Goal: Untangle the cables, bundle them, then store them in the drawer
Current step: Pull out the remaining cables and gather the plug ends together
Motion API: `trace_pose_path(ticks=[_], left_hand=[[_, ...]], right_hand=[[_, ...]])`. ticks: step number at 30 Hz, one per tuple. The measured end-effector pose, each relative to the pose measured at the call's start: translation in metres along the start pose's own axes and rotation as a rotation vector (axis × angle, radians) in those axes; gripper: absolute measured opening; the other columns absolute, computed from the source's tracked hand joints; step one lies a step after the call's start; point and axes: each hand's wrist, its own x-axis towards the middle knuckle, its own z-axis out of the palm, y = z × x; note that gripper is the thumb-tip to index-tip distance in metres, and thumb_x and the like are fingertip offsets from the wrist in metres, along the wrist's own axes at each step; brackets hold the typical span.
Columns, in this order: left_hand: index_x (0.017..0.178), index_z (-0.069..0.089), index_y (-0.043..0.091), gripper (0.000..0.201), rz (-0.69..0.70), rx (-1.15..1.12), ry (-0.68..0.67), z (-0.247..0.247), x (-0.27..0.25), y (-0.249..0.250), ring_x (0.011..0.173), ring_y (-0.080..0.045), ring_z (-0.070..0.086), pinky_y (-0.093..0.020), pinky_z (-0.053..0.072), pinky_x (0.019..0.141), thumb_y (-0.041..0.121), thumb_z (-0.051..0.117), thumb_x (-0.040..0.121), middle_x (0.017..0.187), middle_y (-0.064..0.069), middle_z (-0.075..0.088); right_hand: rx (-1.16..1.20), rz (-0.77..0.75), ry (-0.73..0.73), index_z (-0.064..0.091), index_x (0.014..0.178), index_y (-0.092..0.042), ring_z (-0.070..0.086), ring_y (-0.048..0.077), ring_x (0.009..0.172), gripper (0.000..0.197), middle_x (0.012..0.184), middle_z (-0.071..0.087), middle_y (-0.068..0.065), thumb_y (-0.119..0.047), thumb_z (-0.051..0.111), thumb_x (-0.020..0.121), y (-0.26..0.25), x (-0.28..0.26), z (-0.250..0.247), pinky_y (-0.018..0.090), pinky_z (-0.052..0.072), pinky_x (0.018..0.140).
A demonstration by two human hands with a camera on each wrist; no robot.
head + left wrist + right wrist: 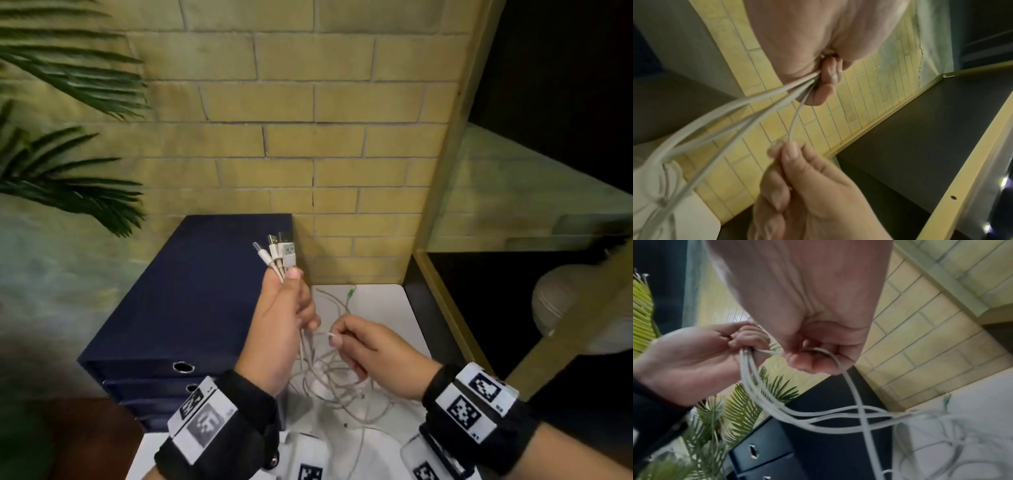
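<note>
My left hand (287, 308) is raised over the table and grips several white cables just below their USB plugs (280, 251), which stick up above the fist. The strands (719, 120) hang from that fist down to a tangled white heap (337, 380) on the white tabletop (387, 308). To the right, my right hand (356, 342) pinches one thin cable (851, 386) between thumb and fingertips, close to the left hand (694, 356). A dark blue drawer unit (191, 294) stands at the left; its drawers (760, 452) look closed.
A green-tipped cable end (350, 294) lies on the table near the yellow brick wall (308, 137). A wood-framed dark shelf (445, 294) borders the table on the right. Palm fronds (68, 185) hang at the left.
</note>
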Motion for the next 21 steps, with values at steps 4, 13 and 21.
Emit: trace_pose_path(ticks=[4,13,21], left_hand=[[0.075,0.032,0.019,0.028,0.025,-0.008,0.074,0.0,0.003,0.01,0.042,-0.004,0.021,-0.023,0.016,0.043,0.021,0.03,0.104,0.052,0.011,0.029],[0.074,0.031,0.02,0.028,0.158,0.181,0.187,-0.003,-0.007,0.024,0.044,-0.005,0.019,-0.018,0.019,0.038,0.024,0.039,0.101,0.056,0.009,0.025],[0.072,0.038,0.024,0.031,0.192,0.477,0.234,-0.006,-0.019,0.017,0.054,-0.008,0.029,-0.028,0.03,0.055,0.023,0.064,0.089,0.065,0.006,0.03]], right_hand=[[-0.169,0.02,0.043,0.054,0.082,-0.019,0.043,0.01,0.057,0.021,0.06,0.043,-0.008,-0.02,0.041,0.099,0.029,0.003,-0.033,0.027,0.042,0.059],[-0.181,0.101,0.292,0.053,0.069,-0.015,0.046,0.004,0.045,0.03,0.053,0.049,-0.001,-0.012,0.044,0.097,0.077,0.017,-0.082,0.021,0.039,0.056],[0.103,-0.169,0.442,0.064,0.081,-0.022,0.042,0.006,0.045,0.027,0.055,0.041,-0.004,-0.022,0.044,0.099,-0.019,0.027,-0.088,0.014,0.034,0.043]])
